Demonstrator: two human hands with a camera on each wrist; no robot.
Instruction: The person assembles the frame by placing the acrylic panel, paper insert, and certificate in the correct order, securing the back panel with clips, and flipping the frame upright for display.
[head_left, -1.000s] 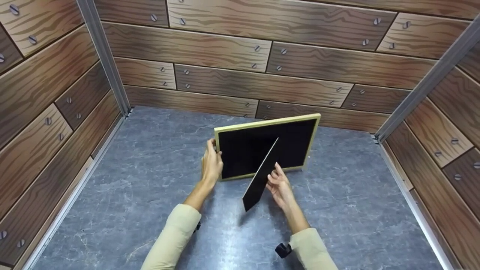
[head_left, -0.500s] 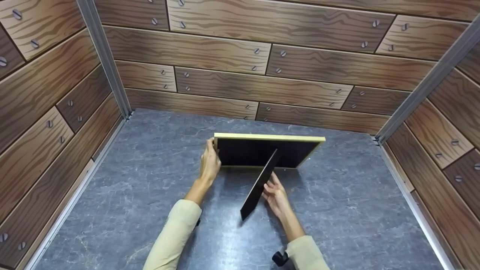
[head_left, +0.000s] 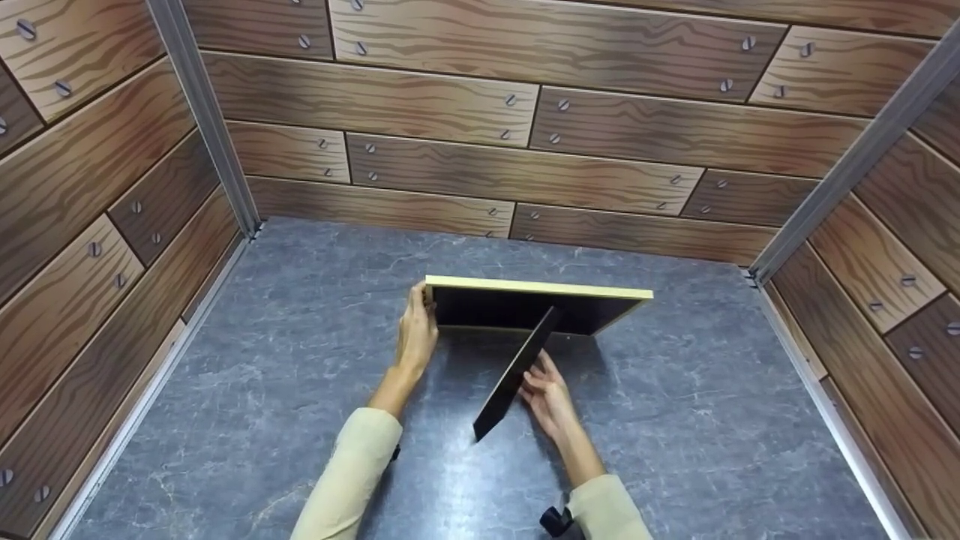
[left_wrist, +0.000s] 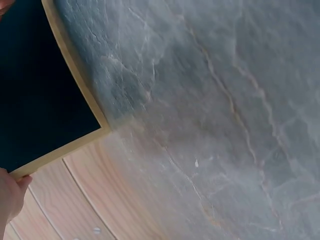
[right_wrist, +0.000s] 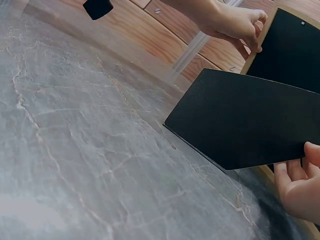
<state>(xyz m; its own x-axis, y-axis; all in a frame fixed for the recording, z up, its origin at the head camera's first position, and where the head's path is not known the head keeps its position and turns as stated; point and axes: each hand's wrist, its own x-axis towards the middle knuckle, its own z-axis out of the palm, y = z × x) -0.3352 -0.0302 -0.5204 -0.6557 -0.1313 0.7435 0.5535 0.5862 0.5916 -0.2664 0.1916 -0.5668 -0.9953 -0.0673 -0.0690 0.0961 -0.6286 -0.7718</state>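
A picture frame (head_left: 495, 309) with a pale yellow wooden border and black back leans toward me over the tabletop, its front hidden. My left hand (head_left: 417, 330) grips its left edge; in the left wrist view, fingertips of that hand (left_wrist: 11, 195) show on the border. From the black back a pointed easel leg (head_left: 514, 379) swings out toward me. My right hand (head_left: 553, 397) holds this leg by its right side. The right wrist view shows the thumb (right_wrist: 312, 152) on the leg's edge and the other fingers bent below it.
A grey marbled tabletop (head_left: 262, 390) lies under the frame and both arms. Wood-plank patterned walls (head_left: 450, 112) enclose it at the back and sides, with metal posts (head_left: 202, 112) at the rear corners. A small black device (head_left: 556, 520) sits at the right wrist.
The frame's top edge has tipped down toward me, so less of its back shows. The easel leg and right hand have moved slightly left and nearer. The left hand keeps its grip.
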